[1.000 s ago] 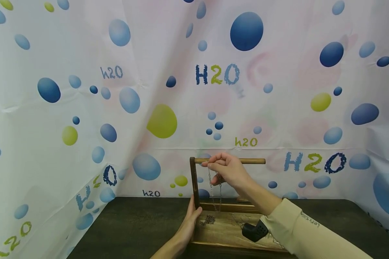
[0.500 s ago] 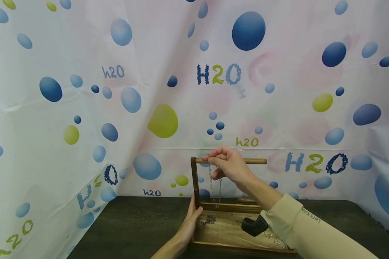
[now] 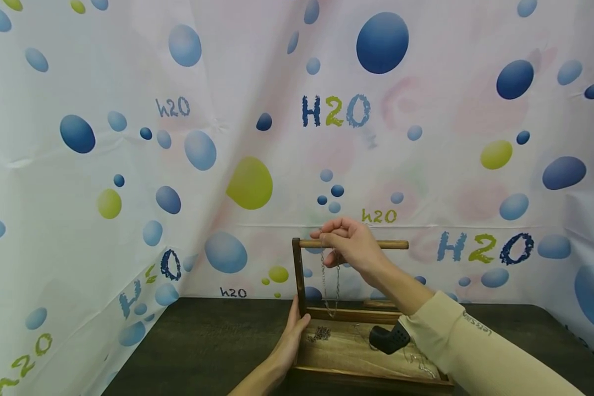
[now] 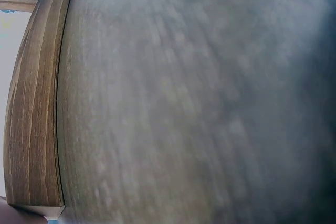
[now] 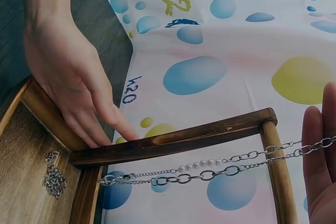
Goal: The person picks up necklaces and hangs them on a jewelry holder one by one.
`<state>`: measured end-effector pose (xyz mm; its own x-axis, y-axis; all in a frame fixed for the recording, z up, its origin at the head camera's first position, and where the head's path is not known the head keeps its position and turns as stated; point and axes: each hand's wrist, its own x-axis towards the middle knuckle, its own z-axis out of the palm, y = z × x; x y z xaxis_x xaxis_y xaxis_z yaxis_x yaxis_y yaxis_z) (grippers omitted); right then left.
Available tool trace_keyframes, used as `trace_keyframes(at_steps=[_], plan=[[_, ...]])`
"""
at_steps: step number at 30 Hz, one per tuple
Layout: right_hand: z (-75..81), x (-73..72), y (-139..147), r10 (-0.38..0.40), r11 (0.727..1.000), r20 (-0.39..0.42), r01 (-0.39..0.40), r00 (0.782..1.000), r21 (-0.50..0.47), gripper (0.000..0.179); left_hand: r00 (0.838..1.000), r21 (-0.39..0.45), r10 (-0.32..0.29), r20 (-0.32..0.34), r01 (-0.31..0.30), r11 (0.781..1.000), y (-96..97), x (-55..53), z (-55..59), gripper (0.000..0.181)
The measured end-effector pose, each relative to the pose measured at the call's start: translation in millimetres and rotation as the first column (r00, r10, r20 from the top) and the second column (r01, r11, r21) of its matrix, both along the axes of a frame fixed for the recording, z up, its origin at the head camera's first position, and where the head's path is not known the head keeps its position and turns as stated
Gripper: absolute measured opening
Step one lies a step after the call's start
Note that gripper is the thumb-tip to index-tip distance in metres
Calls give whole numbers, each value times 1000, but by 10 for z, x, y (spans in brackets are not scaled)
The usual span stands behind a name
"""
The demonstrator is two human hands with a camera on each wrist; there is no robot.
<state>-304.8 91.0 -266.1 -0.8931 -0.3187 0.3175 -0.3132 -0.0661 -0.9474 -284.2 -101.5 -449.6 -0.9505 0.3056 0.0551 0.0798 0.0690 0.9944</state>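
My right hand [image 3: 351, 245] pinches a silver chain necklace [image 3: 323, 278], raised in front of the wooden bar [image 3: 393, 245] of a jewelry stand. The necklace hangs in a long doubled loop. In the right wrist view, a short row of pearls [image 5: 199, 165] and a small clasp [image 5: 127, 176] show on the chain. My left hand [image 3: 287, 338] holds the stand at the foot of its dark upright post [image 3: 298, 275], thumb toward the front and fingers beyond the post. Much of that stand's outer side [image 4: 34, 108] fills the left of the left wrist view.
In the stand's tray [image 3: 346, 355] lies a small heap of chain [image 3: 322, 333] near the post. More thin chains [image 3: 418, 363] lie at the tray's right, partly hidden by my sleeve and a black wrist device [image 3: 388, 339]. The stand rests on a dark table [image 3: 218, 341] before a patterned curtain.
My right hand has risen slightly beside the bar, still pinching the necklace, which now hangs in a more open loop. My left hand stays at the post.
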Motion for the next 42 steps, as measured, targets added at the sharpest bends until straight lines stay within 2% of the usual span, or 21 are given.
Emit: trace_keyframes(at_steps=[12,35,42], plan=[[-1,-22,24,-9,1000,0,9,1000,-2,19,1000,-2,-2,-7,2,1000,0,29,34,81],[-97,-46,194,-71,997,-21,71,997,14,16,1000,-12,-6,-16,6,1000,-11,17,1,78],[-129,-69,264,-86,996,-26,86,996,-13,13,1000,-21,-8,-8,8,1000,-15,19,-8,77]])
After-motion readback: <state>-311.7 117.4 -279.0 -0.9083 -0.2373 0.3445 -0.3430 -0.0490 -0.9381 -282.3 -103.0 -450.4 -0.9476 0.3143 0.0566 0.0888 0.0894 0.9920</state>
